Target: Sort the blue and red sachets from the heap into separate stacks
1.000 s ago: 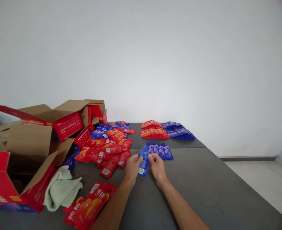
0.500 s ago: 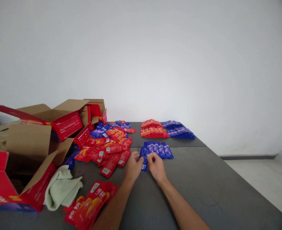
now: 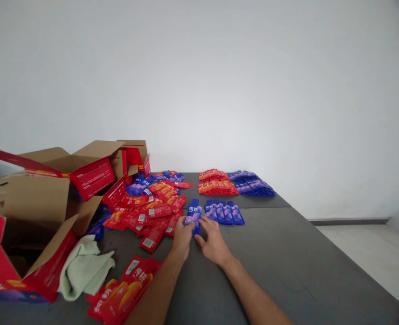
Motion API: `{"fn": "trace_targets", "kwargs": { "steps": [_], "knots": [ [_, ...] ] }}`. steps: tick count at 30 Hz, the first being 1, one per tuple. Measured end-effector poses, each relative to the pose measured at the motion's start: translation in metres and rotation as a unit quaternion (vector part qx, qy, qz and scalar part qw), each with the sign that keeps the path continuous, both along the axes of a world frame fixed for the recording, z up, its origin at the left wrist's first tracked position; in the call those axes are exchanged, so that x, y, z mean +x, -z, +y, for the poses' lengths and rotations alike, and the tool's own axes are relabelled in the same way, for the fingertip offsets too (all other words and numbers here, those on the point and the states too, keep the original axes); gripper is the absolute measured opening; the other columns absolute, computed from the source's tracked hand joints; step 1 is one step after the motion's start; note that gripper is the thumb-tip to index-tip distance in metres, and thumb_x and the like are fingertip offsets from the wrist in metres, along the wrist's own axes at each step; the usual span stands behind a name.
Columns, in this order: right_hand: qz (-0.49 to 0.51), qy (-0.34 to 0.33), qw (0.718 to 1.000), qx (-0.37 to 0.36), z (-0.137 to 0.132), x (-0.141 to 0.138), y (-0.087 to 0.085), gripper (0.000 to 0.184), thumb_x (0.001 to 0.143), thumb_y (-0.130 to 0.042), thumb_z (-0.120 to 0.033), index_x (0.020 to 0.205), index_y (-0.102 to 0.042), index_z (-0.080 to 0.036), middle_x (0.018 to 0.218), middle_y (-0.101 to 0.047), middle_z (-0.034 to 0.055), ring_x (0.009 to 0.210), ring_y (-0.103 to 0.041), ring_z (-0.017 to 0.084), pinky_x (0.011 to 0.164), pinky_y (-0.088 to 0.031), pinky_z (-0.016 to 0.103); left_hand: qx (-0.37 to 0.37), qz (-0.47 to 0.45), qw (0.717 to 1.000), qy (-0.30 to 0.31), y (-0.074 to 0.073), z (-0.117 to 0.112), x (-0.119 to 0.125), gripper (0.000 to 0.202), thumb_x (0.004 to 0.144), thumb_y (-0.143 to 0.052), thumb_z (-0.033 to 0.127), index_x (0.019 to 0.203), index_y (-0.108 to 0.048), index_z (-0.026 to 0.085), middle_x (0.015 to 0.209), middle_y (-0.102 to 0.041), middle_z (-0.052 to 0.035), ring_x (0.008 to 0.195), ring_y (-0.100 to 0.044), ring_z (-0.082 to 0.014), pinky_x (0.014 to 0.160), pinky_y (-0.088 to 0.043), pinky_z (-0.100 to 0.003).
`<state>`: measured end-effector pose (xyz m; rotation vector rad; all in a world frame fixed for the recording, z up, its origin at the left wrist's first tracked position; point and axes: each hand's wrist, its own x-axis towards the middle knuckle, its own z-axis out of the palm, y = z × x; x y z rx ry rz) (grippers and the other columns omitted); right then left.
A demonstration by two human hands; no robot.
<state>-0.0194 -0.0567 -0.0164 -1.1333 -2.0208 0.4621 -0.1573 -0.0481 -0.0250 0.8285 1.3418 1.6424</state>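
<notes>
My left hand [image 3: 183,237] is closed on the lower left part of a blue pouch [image 3: 194,210], with the thumb on top. Its printed front faces up, showing white characters and purple fruit. Close to that pouch's lower right edge, my right hand [image 3: 213,241] has its thumb and fingers apart. Its fingertips reach the lower left corner of a row of overlapping blue pouches [image 3: 227,213] lying face up on the dark table [image 3: 274,253]. Whether they touch that row or the held pouch, I cannot tell.
Loose red pouches [image 3: 157,212] and blue ones lie heaped at the left. Stacked red pouches [image 3: 218,187] and blue stacks [image 3: 255,185] stand at the back. Open cartons [image 3: 35,203], a pale green cloth [image 3: 84,268] and nearer red pouches [image 3: 121,291] occupy the left side.
The blue pouch between my hands showed its barcode side before and now shows its printed front, slightly farther left. My right hand has gone from curled fingers to spread ones.
</notes>
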Motion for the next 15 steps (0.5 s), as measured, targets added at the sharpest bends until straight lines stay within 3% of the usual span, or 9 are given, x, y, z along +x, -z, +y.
{"fn": "trace_targets", "kwargs": {
  "steps": [3,8,12,15],
  "knots": [
    [-0.044,0.018,0.999,0.015,0.006,0.002,0.005,0.059,0.079,-0.066,-0.023,0.137,-0.055,-0.022,0.144,-0.051,0.0117,0.13,-0.044,0.03,0.108,-0.037,0.05,-0.013,-0.031,0.999,0.013,-0.003,0.002,0.002,0.044,0.064,-0.076,0.029,0.103,-0.061,0.016,0.091,-0.069,-0.0056,0.078,-0.066,-0.0154,0.07,-0.051,-0.027],
    [-0.031,0.027,0.998,0.054,0.015,0.007,0.007,0.045,0.086,-0.055,-0.017,0.131,-0.06,-0.02,0.135,-0.06,0.0103,0.121,-0.05,0.027,0.104,-0.04,0.044,-0.002,-0.027,0.998,0.051,-0.007,0.003,0.011,0.057,0.071,-0.072,0.026,0.124,-0.053,0.021,0.104,-0.07,-0.0093,0.08,-0.068,-0.0171,0.063,-0.053,-0.026],
    [-0.058,0.063,0.995,0.049,0.018,0.013,0.005,0.046,0.086,-0.051,-0.015,0.131,-0.06,-0.021,0.133,-0.061,0.0092,0.121,-0.05,0.027,0.102,-0.041,0.042,0.03,0.007,0.997,0.067,0.0,0.019,0.012,0.045,0.073,-0.07,0.023,0.116,-0.058,0.018,0.101,-0.07,-0.0083,0.078,-0.067,-0.0161,0.064,-0.055,-0.026],
    [-0.095,0.133,0.986,0.041,0.026,0.023,0.007,0.049,0.083,-0.05,-0.013,0.131,-0.061,-0.02,0.136,-0.059,0.0091,0.127,-0.045,0.028,0.106,-0.038,0.042,0.014,0.051,0.996,0.068,0.007,0.038,0.01,0.036,0.073,-0.067,0.019,0.108,-0.062,0.015,0.098,-0.07,-0.0086,0.076,-0.066,-0.0154,0.062,-0.054,-0.024]
  ]
}}
